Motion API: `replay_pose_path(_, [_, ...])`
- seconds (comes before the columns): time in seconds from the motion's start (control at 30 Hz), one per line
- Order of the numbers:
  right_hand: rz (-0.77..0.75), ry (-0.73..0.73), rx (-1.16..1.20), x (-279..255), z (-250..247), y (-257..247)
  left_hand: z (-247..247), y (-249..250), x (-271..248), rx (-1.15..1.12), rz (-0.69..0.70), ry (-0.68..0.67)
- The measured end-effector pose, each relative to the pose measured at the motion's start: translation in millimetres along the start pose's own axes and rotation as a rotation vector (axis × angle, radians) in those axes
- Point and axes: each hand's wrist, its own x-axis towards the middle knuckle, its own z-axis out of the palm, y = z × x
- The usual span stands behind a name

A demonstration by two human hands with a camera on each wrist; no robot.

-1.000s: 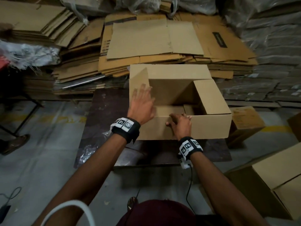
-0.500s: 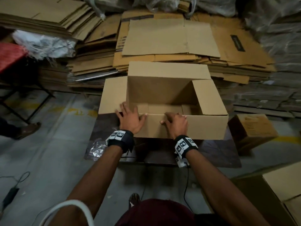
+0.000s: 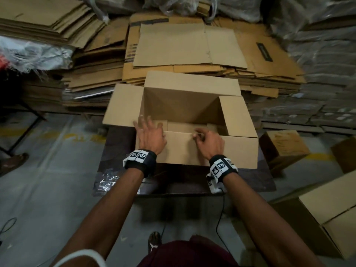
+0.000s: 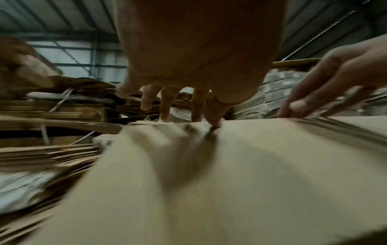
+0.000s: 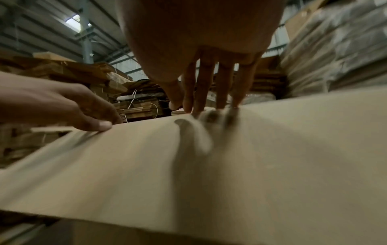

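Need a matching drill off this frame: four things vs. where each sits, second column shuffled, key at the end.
1. left hand
2. right hand
3. small brown box
4. flat cardboard stack

A. on the floor, right of the table
B. behind the open box
C. middle of the near flap top edge, fingers curled over it
D. near-left corner of the open box, fingers spread

Pairs: 1-D, 2-C, 3-A, 4-B
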Motion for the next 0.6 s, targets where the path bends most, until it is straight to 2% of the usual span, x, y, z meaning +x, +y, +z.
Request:
replay_pose_path(0.13, [0.016, -0.073, -0.226, 15.5, -26.5, 34.7, 3.5, 55.5, -8.2, -0.138, 0.310, -0.022])
replay_pose_path(0.23, [-0.010, -0.154, -0.360, 19.1, -38.8, 59.1, 13.0, 96.1, -5.7, -0.153, 0.428, -0.052])
replay_pose_path(0.33, [-0.082, -0.116, -0.476, 15.5, -49.5, 74.7, 27.7, 118.7, 0.8, -0.135, 0.404, -0.061])
replay_pose_path(0.4, [-0.095, -0.035, -0.486, 15.0, -62.0, 83.6, 34.9, 121.6, 0.8, -0.155, 0.373, -0.046])
replay_pose_path(0.5, [-0.061, 0.077, -0.453, 21.7, -85.4, 101.4, 42.3, 119.6, -1.7, -0.200, 0.363, -0.003])
replay_pose_path(0.6, [0.063, 0.083, -0.529, 30.2, -100.5, 129.3, 42.2, 120.5, -0.9, -0.241, 0.343, -0.005])
